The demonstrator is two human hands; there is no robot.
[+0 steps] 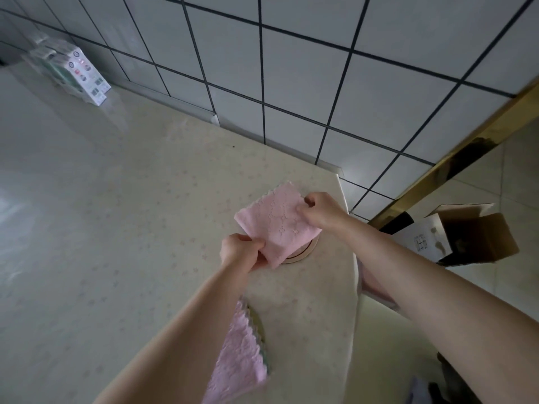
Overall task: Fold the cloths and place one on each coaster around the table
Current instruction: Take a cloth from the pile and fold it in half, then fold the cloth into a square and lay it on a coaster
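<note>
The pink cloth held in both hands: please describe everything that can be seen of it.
The folded pale pink fleecy cloth is roughly square, with an embossed pattern and a zigzag far edge. It is turned diagonally over a round tan coaster on the cream table, hiding most of it. The left hand grips its near corner; the right hand pinches its right corner. Whether it rests on the coaster cannot be told.

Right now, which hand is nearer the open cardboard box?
Right. The right hand pinches the pink cloth by the table edge nearest the box; the left hand grips the cloth's other side, farther from the box.
</note>
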